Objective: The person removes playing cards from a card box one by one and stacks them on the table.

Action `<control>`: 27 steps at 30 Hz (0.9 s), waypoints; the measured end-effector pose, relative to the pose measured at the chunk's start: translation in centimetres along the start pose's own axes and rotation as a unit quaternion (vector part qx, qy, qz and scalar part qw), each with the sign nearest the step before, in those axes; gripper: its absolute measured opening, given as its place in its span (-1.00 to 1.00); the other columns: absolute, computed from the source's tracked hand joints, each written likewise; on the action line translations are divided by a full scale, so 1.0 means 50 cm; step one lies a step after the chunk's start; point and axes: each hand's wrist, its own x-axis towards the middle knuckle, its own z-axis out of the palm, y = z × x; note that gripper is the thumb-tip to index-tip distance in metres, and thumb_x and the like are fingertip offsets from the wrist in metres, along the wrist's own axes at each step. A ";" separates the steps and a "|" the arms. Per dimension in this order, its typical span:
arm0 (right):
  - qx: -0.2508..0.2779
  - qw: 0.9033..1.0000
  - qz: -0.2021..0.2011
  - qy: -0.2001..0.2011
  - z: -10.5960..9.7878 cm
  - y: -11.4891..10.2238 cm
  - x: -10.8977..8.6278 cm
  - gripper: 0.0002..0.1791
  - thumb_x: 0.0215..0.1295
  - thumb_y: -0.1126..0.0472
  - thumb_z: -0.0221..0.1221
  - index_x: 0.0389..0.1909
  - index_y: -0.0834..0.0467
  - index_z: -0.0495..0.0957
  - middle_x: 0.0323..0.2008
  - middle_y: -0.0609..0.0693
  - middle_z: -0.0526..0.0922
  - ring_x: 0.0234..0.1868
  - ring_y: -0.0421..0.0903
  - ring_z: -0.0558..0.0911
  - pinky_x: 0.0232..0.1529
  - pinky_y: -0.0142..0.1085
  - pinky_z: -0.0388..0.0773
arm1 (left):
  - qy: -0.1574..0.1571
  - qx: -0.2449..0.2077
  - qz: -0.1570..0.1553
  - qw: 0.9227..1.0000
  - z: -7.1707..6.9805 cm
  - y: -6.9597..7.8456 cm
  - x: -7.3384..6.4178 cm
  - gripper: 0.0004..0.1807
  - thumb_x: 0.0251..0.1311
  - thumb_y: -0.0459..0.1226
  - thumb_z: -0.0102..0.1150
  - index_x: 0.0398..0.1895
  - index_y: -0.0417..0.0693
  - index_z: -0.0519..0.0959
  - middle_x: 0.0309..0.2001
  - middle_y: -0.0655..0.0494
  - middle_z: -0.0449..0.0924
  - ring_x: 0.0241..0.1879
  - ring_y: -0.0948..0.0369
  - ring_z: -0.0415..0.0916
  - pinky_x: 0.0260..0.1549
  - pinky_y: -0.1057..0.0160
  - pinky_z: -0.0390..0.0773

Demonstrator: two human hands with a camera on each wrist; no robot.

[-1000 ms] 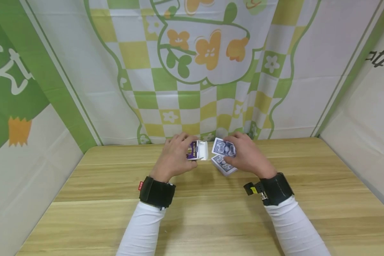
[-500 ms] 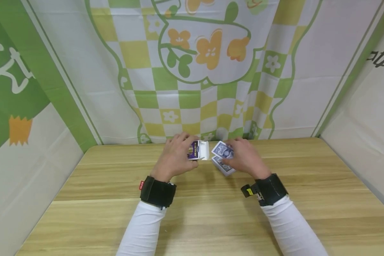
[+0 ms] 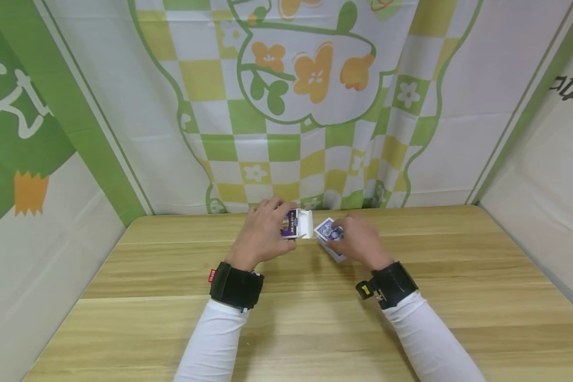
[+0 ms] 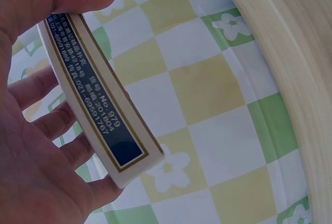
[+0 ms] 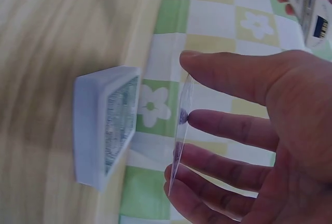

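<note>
left hand (image 3: 262, 236): grips the card box (image 3: 296, 224), open end facing right, held above the table (image 3: 286, 318).
right hand (image 3: 355, 241): pinches 1 card (image 5: 181, 130) by its edges, just over the deck (image 5: 106, 128) on the table.
tip: you'd do best to square the card to the box mouth and keep the box steady.
head view: shows both hands and the box-to-card gap.
right wrist: shows the card clear of the deck, hidden from the head view.
left wrist: shows only the box's printed side.

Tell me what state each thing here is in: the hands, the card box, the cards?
Left hand: grips the card box.
Card box: held off the table, flap open.
Right hand: pinches a single card.
Single card: lifted above the deck.
Deck: lying on the table, face down.
</note>
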 end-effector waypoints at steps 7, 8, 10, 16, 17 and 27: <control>0.004 1.000 0.013 0.021 0.017 0.003 0.000 -0.48 -0.13 -0.09 0.34 -0.14 0.12 0.62 -0.30 0.05 0.55 -0.35 -0.08 0.46 -0.43 -0.26 0.35 | -0.003 0.000 -0.002 1.000 -0.001 0.002 0.000 -0.21 -0.36 -0.06 0.33 0.15 0.14 0.39 -0.04 0.13 0.39 -0.07 0.13 0.32 -0.18 0.11 0.29; 0.006 1.000 0.016 0.024 0.020 0.003 0.000 -0.49 -0.13 -0.09 0.34 -0.15 0.11 0.63 -0.30 0.05 0.55 -0.35 -0.08 0.46 -0.44 -0.26 0.36 | -0.003 0.001 -0.002 1.000 -0.001 0.002 0.000 -0.21 -0.36 -0.06 0.32 0.15 0.14 0.38 -0.03 0.13 0.39 -0.06 0.13 0.32 -0.18 0.11 0.29; 0.010 0.999 0.017 0.033 0.024 0.005 0.001 -0.49 -0.14 -0.09 0.34 -0.16 0.12 0.63 -0.30 0.05 0.56 -0.35 -0.08 0.47 -0.43 -0.26 0.36 | -0.004 0.000 -0.003 1.000 -0.001 0.002 0.000 -0.21 -0.36 -0.06 0.33 0.15 0.14 0.38 -0.03 0.13 0.39 -0.06 0.12 0.32 -0.17 0.11 0.29; 0.015 0.999 0.022 0.042 0.035 0.008 0.000 -0.52 -0.14 -0.09 0.34 -0.20 0.11 0.65 -0.31 0.06 0.58 -0.34 -0.08 0.48 -0.42 -0.25 0.38 | -0.003 -0.003 -0.003 1.000 0.000 0.002 -0.001 -0.20 -0.37 -0.07 0.34 0.15 0.10 0.40 -0.04 0.13 0.39 -0.08 0.13 0.32 -0.18 0.12 0.29; 0.016 0.999 0.024 0.043 0.036 0.008 0.000 -0.52 -0.14 -0.09 0.34 -0.21 0.11 0.65 -0.31 0.06 0.58 -0.34 -0.08 0.48 -0.42 -0.25 0.38 | -0.002 -0.003 -0.002 1.000 0.000 0.003 -0.001 -0.20 -0.37 -0.07 0.34 0.15 0.09 0.40 -0.05 0.13 0.39 -0.09 0.13 0.32 -0.18 0.12 0.29; 0.022 0.998 0.052 0.033 0.045 0.017 0.001 -0.53 -0.16 -0.10 0.35 -0.25 0.12 0.65 -0.31 0.05 0.61 -0.38 -0.09 0.49 -0.45 -0.27 0.37 | 0.000 -0.005 -0.002 1.000 -0.002 0.003 -0.001 -0.21 -0.37 -0.08 0.33 0.15 0.13 0.39 -0.05 0.13 0.39 -0.08 0.13 0.32 -0.17 0.11 0.28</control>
